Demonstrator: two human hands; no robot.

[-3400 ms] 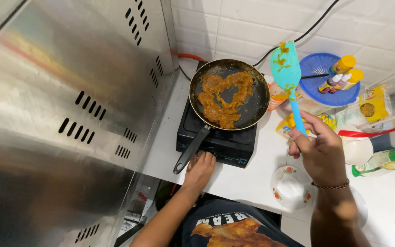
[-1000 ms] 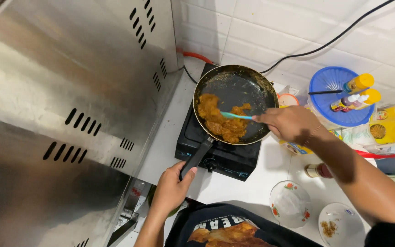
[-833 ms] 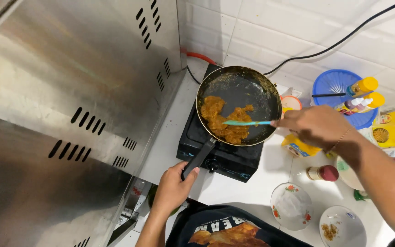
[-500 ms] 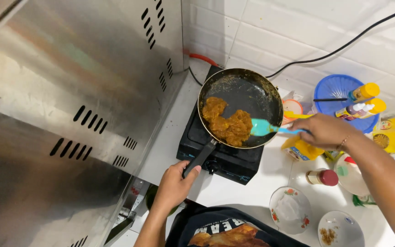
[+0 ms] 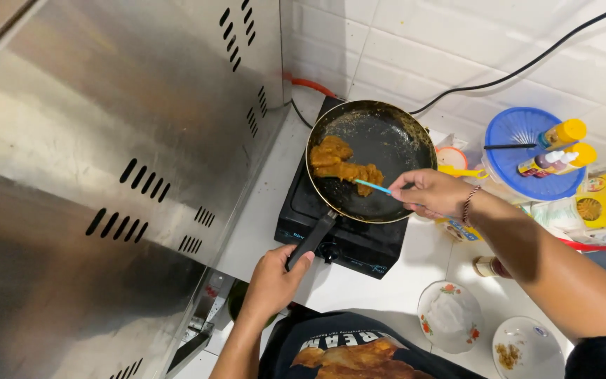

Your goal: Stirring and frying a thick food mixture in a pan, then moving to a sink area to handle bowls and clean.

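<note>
Frying pan (image 5: 373,158), black and round, is seen on a black single-burner stove (image 5: 341,235) that is set on the white counter (image 5: 268,210) against the tiled wall (image 5: 443,42). To the left of the stove a large stainless-steel cabinet (image 5: 106,154) with rows of vent slots is seen, its side just beside the stove. The pan's dark handle (image 5: 311,238) is pointed toward the person, and its end is wrapped by the fingers of the left hand (image 5: 275,281), which are pressed closed around it. An orange-brown food mass (image 5: 338,163) is gathered on the left part of the pan's floor, while the rest of the surface is smeared with residue. A turquoise spatula (image 5: 372,185) is held with its tip at the food; its handle is pinched in the closed fingers of the right hand (image 5: 433,193), which is held over the pan's right rim. A blue round basket (image 5: 527,151) with yellow-capped bottles is placed to the right by the wall. Two small white dishes (image 5: 450,326) are set on the counter near the front edge, below the right forearm.
</note>
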